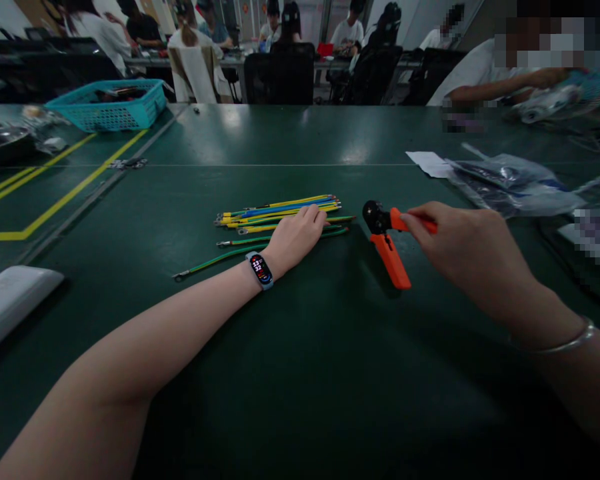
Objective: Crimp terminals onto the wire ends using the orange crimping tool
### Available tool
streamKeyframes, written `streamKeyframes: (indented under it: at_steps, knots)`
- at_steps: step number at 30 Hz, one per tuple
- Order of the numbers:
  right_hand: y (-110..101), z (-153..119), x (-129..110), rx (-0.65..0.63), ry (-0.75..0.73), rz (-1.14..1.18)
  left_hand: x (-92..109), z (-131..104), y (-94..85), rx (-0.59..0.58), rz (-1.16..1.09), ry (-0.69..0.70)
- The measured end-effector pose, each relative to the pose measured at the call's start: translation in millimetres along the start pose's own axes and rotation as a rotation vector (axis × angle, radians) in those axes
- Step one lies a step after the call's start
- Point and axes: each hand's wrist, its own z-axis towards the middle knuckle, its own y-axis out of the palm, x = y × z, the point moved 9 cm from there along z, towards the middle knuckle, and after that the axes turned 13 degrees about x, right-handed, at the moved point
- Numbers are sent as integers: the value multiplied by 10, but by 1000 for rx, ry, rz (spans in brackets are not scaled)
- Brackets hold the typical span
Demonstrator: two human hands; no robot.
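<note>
On the green table [300,373], near the middle in the head view, L hand [299,237] lies palm down over the R part of the wire bundle [260,215]: yellow, blue & green wires w/ metal lugs at their L ends. L arm comes in from the near L corner, elbow bent, forearm slanting up to the far R; wrist fairly straight, w/ a lit smart band [261,269] round it. Fingers close together & bent over the wires; can't tell if they grip or just rest, tips partly hidden.

R hand [473,257] is R of centre, back of hand up, forearm coming in from the near R edge, w/ a silver bangle [575,341] at the wrist. Thumb & fingers pinch the upper handle of the orange crimper [391,261]. Its black head points L, just beside the wires' R ends; handles spread wide, lower one slanting down to the near R, free of the hand.

Two green wires lie on the near side of the bundle, the nearest running out L past the band. White casing [17,303] at near L; blue basket [113,110] w/ items at far L; clear plastic bag [515,183] at far R, beside a white paper [429,163]. People sit beyond the far edge.
</note>
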Motion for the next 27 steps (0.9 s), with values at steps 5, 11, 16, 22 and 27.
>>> streamKeyframes:
  at_steps: [5, 11, 16, 22, 27]
  knots:
    - [2, -7, -6, -7, 3, -1, 7, 6, 0, -18, -27, 13]
    - [-34, -5, -27, -22, 3, 33, 30, 4, -26, -44, -17, 33]
    - [-50, -4, -28, -41, 15, 15, 49, -2, -20, -46, -16, 51]
    - [-38, -8, -26, -66, 24, 13, 0, -13, 17, -76, 9, -9]
    - [-34, -7, -18, -39, 25, 22, -26, -20, 5, -67, 19, -32]
